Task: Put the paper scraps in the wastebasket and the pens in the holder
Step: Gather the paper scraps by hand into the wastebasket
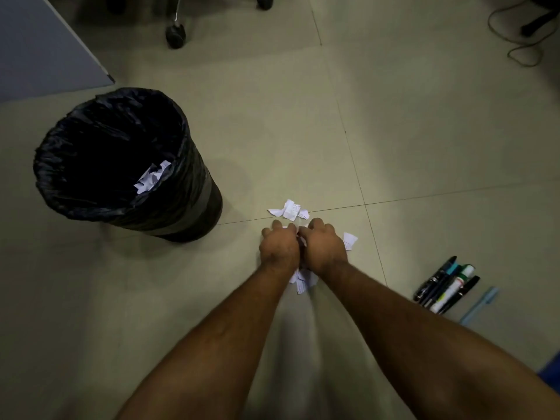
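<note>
both hands down on the tiled floor (pixel 424 116), knuckles up, side by side. left hand (pixel 278 245) and right hand (pixel 325 245) are curled round a bunch of scraps (pixel 303 281). more scraps (pixel 289 210) lie just past the fingers. bin (pixel 194 189) with a black liner stands off to the left, some paper (pixel 150 177) inside. pens (pixel 447 286) are piled to the right, a chair wheel (pixel 175 36) up top.

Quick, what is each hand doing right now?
Left hand: fingers curled, gathering crumpled white paper scraps on the floor.
Right hand: fingers curled round the same scraps.
</note>
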Available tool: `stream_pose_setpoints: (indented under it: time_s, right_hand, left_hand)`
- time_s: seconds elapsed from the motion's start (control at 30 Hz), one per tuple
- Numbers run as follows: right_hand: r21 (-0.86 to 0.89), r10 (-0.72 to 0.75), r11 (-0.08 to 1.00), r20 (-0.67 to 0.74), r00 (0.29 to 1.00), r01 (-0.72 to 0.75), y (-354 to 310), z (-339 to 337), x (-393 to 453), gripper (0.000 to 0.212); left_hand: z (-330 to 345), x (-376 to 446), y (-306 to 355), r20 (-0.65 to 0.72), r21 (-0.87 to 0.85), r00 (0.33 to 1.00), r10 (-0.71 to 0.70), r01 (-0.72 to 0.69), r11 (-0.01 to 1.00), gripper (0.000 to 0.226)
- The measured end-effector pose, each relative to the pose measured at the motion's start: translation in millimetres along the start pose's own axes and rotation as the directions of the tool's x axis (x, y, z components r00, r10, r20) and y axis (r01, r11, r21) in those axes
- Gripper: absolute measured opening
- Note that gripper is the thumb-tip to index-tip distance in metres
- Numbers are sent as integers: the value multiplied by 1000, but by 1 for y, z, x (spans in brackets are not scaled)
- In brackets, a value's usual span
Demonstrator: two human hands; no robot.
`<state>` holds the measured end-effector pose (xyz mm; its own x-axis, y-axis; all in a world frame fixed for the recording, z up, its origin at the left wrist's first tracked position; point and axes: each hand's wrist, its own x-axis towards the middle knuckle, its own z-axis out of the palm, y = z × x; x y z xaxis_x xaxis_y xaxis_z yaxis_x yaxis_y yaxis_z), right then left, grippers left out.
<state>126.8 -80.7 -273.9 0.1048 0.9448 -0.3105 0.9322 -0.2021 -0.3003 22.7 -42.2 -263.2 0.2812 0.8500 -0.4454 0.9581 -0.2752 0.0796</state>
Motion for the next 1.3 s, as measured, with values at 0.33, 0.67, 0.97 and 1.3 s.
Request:
stream_pose_setpoints:
  time_s: [0.33,0.67,0.97,1.3]
  right_hand:
    - [623,344,740,-29,938,-253,-10,-7,-4,31]
    - [862,366,504,-163,916,-48,-90,-109,-9,20]
    - [817,63,549,-251,966,176,-236,-194,24,21]
    - [580,-87,813,26,996,56,-285,-210,43,42]
  left_hand:
    - [-9,-15,-15,-114,-663,947,-301,153,732,13]
    - [-123,-65,-42,-156,-965,847,-508,-21,261,16]
    - [-246,-85,-141,-373,-912,593,-713,-92,401,26]
    - [-253,-80,-189,-295,-783,687,-664,224,580,29]
